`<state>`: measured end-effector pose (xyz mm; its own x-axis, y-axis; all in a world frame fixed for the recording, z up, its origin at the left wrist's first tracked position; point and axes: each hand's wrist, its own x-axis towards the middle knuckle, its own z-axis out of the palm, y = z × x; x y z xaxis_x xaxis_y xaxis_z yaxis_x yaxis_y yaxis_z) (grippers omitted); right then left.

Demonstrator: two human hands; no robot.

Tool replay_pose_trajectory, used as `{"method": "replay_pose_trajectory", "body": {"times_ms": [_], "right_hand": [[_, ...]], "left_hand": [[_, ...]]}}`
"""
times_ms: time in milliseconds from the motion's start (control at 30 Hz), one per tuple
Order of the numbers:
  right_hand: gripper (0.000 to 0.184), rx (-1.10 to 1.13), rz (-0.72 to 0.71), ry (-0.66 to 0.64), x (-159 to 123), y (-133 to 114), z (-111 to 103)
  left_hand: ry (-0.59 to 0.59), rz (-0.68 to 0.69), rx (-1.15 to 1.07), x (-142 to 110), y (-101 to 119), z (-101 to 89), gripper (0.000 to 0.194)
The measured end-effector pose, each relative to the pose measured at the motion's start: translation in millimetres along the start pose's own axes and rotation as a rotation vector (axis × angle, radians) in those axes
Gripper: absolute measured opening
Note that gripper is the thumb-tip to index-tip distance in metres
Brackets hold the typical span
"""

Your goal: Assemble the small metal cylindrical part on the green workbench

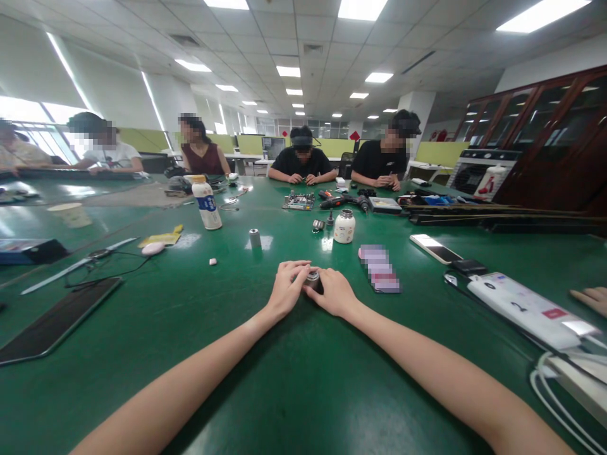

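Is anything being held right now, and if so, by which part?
Yes, a small metal cylinder, held by its sides between the left hand and right hand. The fingers hide the exact contact points.

There are two metal cylinders (255, 238) (312, 279) and one circuit board (298, 201).

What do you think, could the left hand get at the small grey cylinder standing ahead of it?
Probably yes: the grey cylinder stands beyond the left hand, and nothing seems to block the way. That hand may first have to leave the metal piece.
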<state>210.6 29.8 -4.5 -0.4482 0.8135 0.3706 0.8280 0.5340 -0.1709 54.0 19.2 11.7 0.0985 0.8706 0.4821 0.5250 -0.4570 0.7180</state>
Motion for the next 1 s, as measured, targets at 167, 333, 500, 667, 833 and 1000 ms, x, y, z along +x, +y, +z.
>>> {"method": "replay_pose_trajectory", "body": {"times_ms": [167,333,500,667,833,1000], "right_hand": [[0.043,0.003,0.009,-0.006,-0.2,-0.1,-1.2],[0.041,0.002,0.011,0.003,-0.2,-0.1,-0.9],[0.045,0.001,0.013,0.018,-0.4,-0.2,0.3],[0.044,0.003,0.028,0.043,-1.0,-0.4,1.9],[0.044,0.009,0.033,0.032,-1.0,-0.2,1.4],[0.043,0.009,0.029,0.045,-0.9,-0.3,1.3]], "left_hand": [[0.074,0.009,0.019,0.0,-0.8,-1.5,0.023],[0.030,-0.004,0.054,1.1,0.2,-1.2,0.015],[0.119,0.044,0.073,7.5,1.5,-3.0,0.017],[0.385,-0.137,0.295,16.2,-24.8,-25.4,0.020],[0.246,-0.349,0.506,17.3,-64.3,-46.1,0.016],[0.298,-0.188,0.414,18.9,-51.9,-38.8,0.017]]}}
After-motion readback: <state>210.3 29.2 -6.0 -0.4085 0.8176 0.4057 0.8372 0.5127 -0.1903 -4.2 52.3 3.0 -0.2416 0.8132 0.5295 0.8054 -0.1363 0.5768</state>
